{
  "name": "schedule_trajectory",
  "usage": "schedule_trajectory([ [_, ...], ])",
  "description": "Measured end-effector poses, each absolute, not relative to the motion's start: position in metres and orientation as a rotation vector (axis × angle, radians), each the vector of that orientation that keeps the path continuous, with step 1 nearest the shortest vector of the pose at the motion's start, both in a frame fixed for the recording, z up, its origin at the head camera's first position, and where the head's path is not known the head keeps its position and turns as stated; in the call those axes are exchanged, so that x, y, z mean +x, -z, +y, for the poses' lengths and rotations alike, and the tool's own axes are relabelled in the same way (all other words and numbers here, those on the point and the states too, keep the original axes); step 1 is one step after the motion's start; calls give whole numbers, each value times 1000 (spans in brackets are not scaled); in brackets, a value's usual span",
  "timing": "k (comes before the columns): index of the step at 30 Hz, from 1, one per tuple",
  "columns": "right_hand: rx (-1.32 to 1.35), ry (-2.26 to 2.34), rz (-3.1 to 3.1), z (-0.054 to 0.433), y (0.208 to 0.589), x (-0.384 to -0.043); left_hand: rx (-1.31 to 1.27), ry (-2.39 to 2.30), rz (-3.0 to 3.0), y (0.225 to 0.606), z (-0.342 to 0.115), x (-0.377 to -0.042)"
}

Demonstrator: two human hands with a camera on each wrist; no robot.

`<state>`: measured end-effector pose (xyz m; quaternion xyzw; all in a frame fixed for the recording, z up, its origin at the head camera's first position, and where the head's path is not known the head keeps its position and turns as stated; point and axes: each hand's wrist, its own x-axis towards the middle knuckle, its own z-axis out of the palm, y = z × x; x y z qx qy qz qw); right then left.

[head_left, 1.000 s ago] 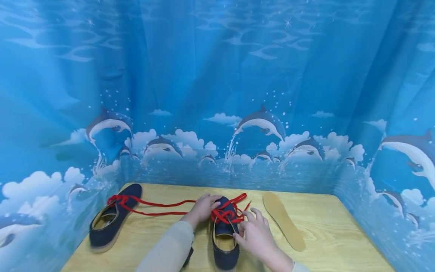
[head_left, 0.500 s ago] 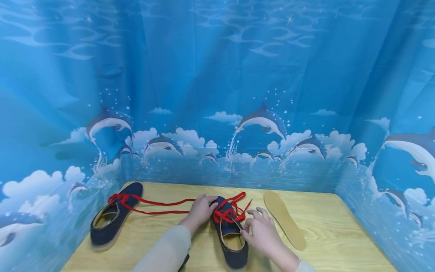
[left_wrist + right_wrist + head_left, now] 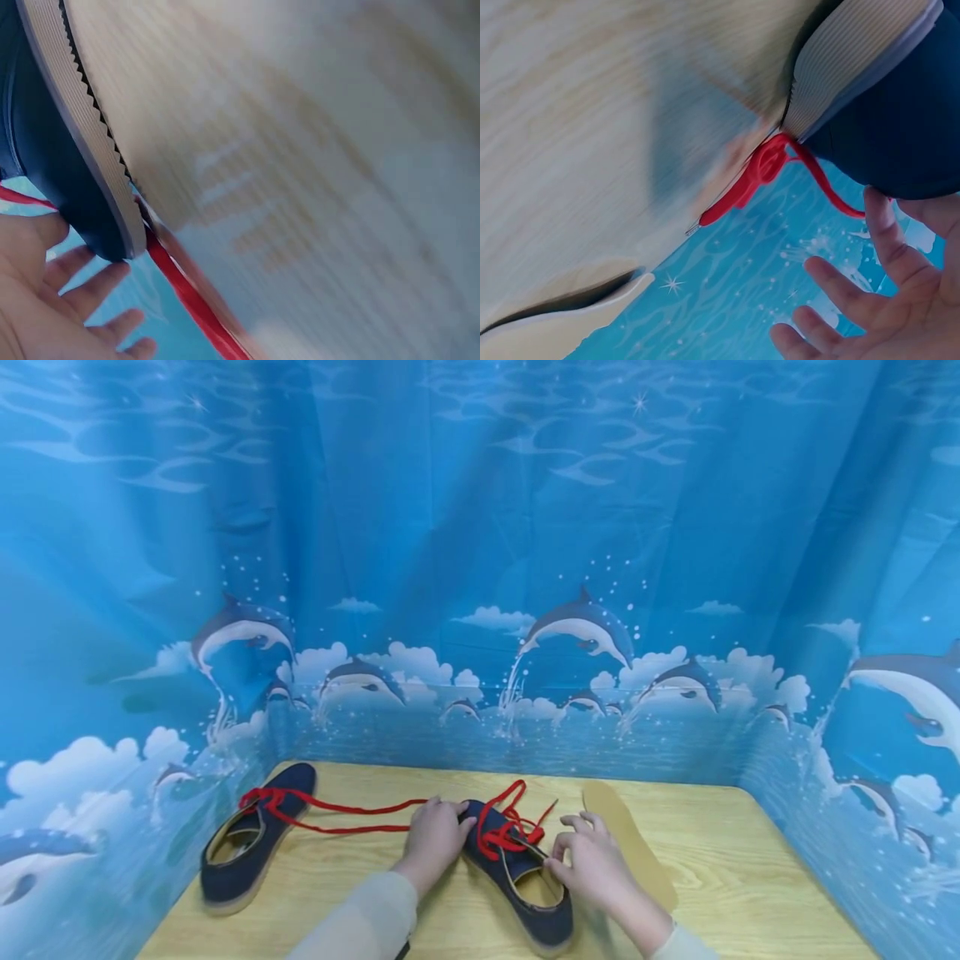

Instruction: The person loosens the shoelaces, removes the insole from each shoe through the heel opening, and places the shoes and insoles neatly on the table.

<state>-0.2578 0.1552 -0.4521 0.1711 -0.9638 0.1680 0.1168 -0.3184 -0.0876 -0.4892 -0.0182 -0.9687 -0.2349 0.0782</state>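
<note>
A dark blue shoe (image 3: 521, 862) with loosely looped red laces (image 3: 495, 842) lies slanted on the table, its toe toward the far left. At its toe is my left hand (image 3: 433, 837); in the left wrist view the thumb and forefinger hold the toe (image 3: 75, 180) between them. My right hand (image 3: 592, 866) pinches the collar edge near the opening with thumb and forefinger, the other fingers spread away from it. In the right wrist view these two fingertips meet at the edge of the dark upper (image 3: 900, 127).
A second dark blue shoe (image 3: 243, 872) lies at the left, with two red lace strands (image 3: 360, 812) stretching toward my left hand. A tan insole (image 3: 637, 843) rests right of my right hand. Blue dolphin curtains (image 3: 480, 568) enclose the wooden table (image 3: 750, 877).
The middle shoe has turned, its heel swinging right and its toe shifting left. My right hand moved slightly right with the heel, now overlapping the insole. My left hand shifted slightly left.
</note>
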Motion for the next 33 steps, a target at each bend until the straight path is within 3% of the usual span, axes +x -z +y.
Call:
schedule_trajectory([
  [15, 462, -522, -2872, 162, 447, -268, 11, 544, -2896, 483, -88, -302],
  [27, 456, -408, -2916, 168, 438, -253, -339, 895, -2866, 494, -106, -328],
  [33, 449, -430, -2882, 168, 445, -254, -389, 938, -2887, 492, -113, -328],
])
